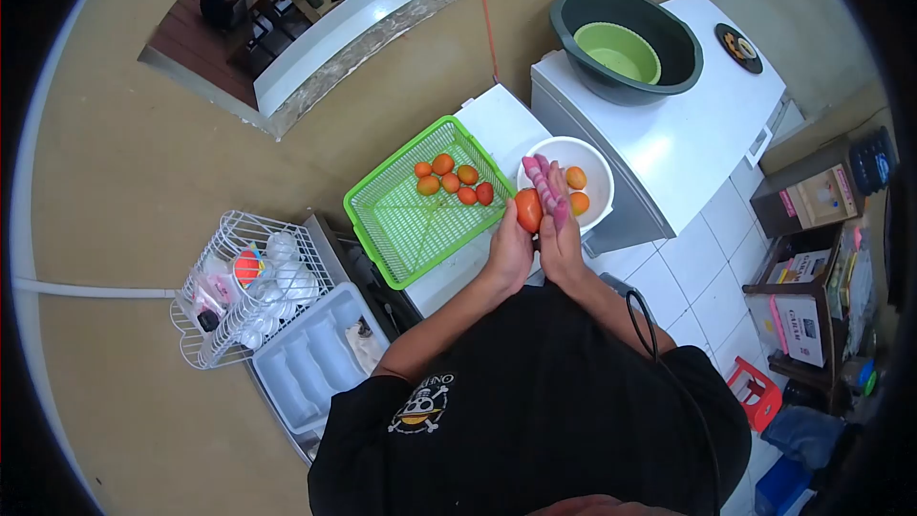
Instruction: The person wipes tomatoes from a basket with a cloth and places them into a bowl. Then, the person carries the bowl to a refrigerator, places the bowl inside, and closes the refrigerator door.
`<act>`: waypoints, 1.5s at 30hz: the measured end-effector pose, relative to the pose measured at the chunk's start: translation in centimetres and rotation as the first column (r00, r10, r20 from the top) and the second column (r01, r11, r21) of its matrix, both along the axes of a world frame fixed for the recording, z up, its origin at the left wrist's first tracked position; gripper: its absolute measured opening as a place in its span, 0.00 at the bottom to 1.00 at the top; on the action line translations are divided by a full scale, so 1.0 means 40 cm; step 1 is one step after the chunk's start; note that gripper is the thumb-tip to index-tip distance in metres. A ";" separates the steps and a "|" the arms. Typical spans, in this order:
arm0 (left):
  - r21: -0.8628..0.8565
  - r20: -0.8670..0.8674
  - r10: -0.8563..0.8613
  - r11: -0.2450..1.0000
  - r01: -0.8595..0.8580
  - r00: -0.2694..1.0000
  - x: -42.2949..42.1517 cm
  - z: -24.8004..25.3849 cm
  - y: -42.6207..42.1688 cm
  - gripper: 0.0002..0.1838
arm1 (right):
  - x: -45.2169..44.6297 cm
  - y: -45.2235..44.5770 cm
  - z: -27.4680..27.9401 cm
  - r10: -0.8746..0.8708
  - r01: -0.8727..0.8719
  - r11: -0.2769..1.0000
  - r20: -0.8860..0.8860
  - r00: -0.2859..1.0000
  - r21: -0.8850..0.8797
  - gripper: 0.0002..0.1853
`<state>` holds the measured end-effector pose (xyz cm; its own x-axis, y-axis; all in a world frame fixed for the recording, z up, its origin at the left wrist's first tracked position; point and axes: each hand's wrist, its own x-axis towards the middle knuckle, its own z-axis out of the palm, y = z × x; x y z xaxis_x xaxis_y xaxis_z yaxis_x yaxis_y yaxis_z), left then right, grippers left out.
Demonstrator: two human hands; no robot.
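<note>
A red tomato (528,210) is held by my left hand (510,250), whose fingers curl around it. Close beside it, my right hand (562,239) holds a pink striped cloth (544,188) near the tomato. Both hands are over the near edge of a white bowl (597,164), in which two orange tomatoes (578,202) show. To the left, a green basket (384,213) contains several red and orange tomatoes (451,182), grouped toward its far right part.
A dark tub (626,91) with a green basket (618,53) inside stands on a white freezer (659,143). At the left are a wire dish rack (229,301) and a blue-grey tray (306,363). A red stool (755,394) stands on the floor at right.
</note>
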<state>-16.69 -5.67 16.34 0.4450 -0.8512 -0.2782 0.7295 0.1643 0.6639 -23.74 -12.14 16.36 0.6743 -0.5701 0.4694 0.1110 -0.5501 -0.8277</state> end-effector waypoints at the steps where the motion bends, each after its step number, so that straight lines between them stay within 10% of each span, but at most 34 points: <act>1: -0.009 -0.042 -0.008 1.000 0.007 0.999 0.007 0.001 0.000 0.32 | -0.008 0.018 0.005 0.003 -0.003 0.999 -0.011 1.000 0.042 0.30; 4: 0.027 -0.155 -0.044 0.998 0.049 0.987 0.095 -0.010 0.001 0.32 | -0.070 0.031 -0.024 0.253 -0.285 0.945 -0.196 0.947 -0.158 0.28; 6: 0.017 -0.049 0.031 0.999 -0.030 0.998 0.162 -0.090 -0.025 0.29 | -0.092 0.024 -0.032 0.314 -0.303 0.948 -0.111 0.943 0.100 0.26; 9: 0.050 -0.149 -0.034 0.998 0.042 0.988 0.180 -0.044 -0.037 0.29 | -0.173 -0.014 -0.117 0.011 0.051 0.759 -0.091 0.996 0.649 0.30; 12: 0.028 -0.080 -0.029 0.999 0.031 0.996 0.175 -0.079 -0.053 0.23 | -0.226 -0.099 -0.159 -0.550 0.557 0.530 -0.240 0.800 0.640 0.32; 19: 0.182 0.179 -0.275 0.953 0.243 0.945 0.148 -0.164 -0.168 0.20 | -0.429 -0.174 -0.184 -0.839 0.516 0.290 -0.045 0.542 0.806 0.30; 23: 0.433 0.707 -0.510 0.860 0.269 0.490 0.149 -0.213 -0.278 0.22 | -0.476 -0.163 -0.168 -0.850 0.488 0.304 0.001 0.527 0.818 0.29; 25: 0.458 0.837 -0.437 0.889 -0.016 -0.328 0.145 -0.214 -0.314 0.21 | -0.483 -0.163 -0.170 -0.860 0.504 0.285 -0.014 0.510 0.816 0.29; 29: 0.586 0.605 -0.564 0.793 -0.167 -0.562 0.114 -0.232 -0.365 0.17 | -0.468 -0.177 -0.180 -0.859 0.503 0.282 -0.018 0.511 0.817 0.29; 32: 0.517 0.595 -0.618 0.784 -0.344 -0.514 0.118 -0.332 -0.363 0.21 | -0.440 -0.188 -0.172 -0.758 0.480 0.389 -0.023 0.652 0.786 0.29; 37: -0.026 0.980 -0.057 0.913 -0.407 -0.188 0.215 -0.222 -0.203 0.21 | -0.362 -0.222 -0.247 -0.652 0.555 0.541 -0.103 0.752 0.631 0.27; 41: 0.191 0.981 -0.119 0.564 -0.803 0.150 0.441 -0.294 -0.004 0.21 | -0.297 -0.228 -0.215 -0.613 0.517 0.604 -0.060 0.787 0.607 0.25; 45: 0.381 0.887 -0.446 0.563 -0.734 0.118 0.499 -0.376 0.093 0.28 | -0.253 -0.242 -0.205 -0.585 0.483 0.604 -0.058 0.809 0.634 0.25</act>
